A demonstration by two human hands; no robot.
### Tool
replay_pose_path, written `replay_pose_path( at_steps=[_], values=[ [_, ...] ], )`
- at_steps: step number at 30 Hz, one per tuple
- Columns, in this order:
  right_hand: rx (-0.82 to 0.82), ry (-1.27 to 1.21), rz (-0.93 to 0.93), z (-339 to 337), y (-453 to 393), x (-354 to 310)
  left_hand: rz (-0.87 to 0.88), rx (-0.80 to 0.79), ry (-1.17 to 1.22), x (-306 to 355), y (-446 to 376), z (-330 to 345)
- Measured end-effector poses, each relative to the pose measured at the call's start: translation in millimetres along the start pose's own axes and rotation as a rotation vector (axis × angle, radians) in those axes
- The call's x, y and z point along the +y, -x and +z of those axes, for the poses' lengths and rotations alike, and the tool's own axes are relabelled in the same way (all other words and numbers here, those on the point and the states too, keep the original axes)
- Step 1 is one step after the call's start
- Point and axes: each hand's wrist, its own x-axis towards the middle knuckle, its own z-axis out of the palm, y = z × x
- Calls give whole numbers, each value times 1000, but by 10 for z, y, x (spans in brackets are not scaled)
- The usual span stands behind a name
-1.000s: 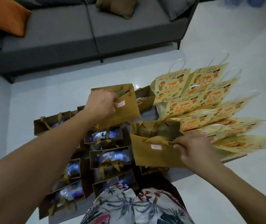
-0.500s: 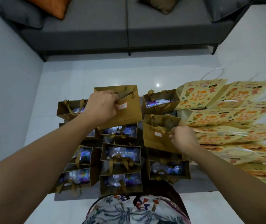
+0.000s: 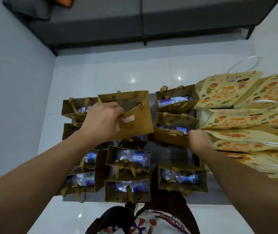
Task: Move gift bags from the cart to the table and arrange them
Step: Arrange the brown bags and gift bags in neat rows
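Left hand [image 3: 103, 119] around raised brown bag [image 3: 135, 119] rim (tilted, above table bags [image 3: 128, 159]).

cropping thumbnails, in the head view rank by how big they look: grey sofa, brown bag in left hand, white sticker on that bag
1. grey sofa
2. brown bag gripped by the left hand
3. white sticker

The sofa sits farther away, yet looks largest.

eleven brown gift bags [image 3: 128, 159], two hands [image 3: 102, 119], one sofa [image 3: 135, 19].
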Motion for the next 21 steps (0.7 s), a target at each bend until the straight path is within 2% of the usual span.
replay_pose_path(
  at_steps=[3, 5, 7, 9, 10, 12, 14, 19, 21],
  values=[
    [-20, -116, 65, 112, 9, 64, 23, -11, 18, 96, 3, 72],
    [64, -224, 90, 151, 73, 44, 41, -36, 33, 181, 20, 106],
    [211, -422, 95, 123, 158, -26, 83, -70, 47, 257, 29, 126],
    [262, -755, 122, 3, 292, -123, 149, -89, 71, 377, 59, 91],
    [206, -981, 173, -89, 347, -171, 175, -101, 81, 441, 74, 68],
    [-21, -1376, 302, -256, 447, -245, 218, -141, 93, 568, 109, 25],
    [-153, -1437, 320, -363, 538, -219, 286, -167, 126, 687, 139, 25],
    [-290, -1462, 373, -300, 831, 11, 394, -273, 158, 997, 212, 168],
    [-284, -1483, 386, -203, 923, 96, 427, -302, 157, 1104, 266, 262]
  ],
)
